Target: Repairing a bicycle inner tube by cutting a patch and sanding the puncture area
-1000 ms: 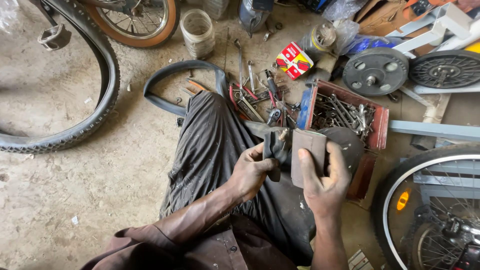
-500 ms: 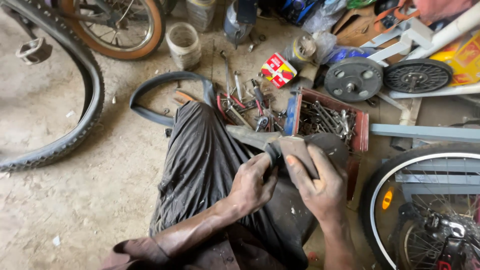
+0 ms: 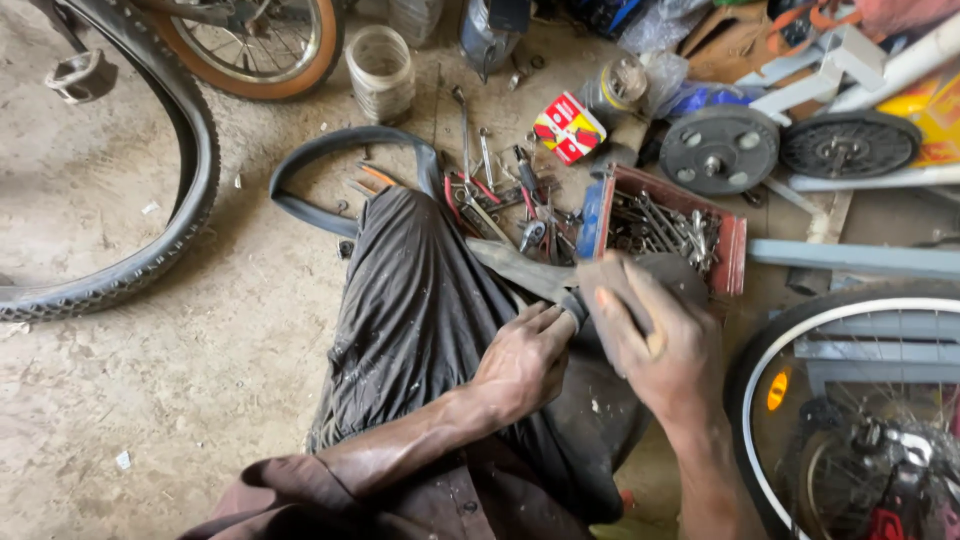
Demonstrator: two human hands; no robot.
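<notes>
Rubber inner tube [image 3: 520,268] lies flat over the person's knee, pinched at its near end by the left hand [image 3: 525,358], fingers curled together on it. Right hand [image 3: 655,335] presses down on a brownish pad [image 3: 608,290] atop the tube, fingers closed around it, beside a red tray [image 3: 735,250] of spanners.

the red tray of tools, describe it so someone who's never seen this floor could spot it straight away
Start at the white-rimmed bicycle wheel at the lower right and look just above it, past the right hand. There sits the red tray, a shallow rectangular box heaped with grey metal wrenches. Unlike the loose tools scattered on the ground to its left, its contents are walled in by red sides.
</notes>
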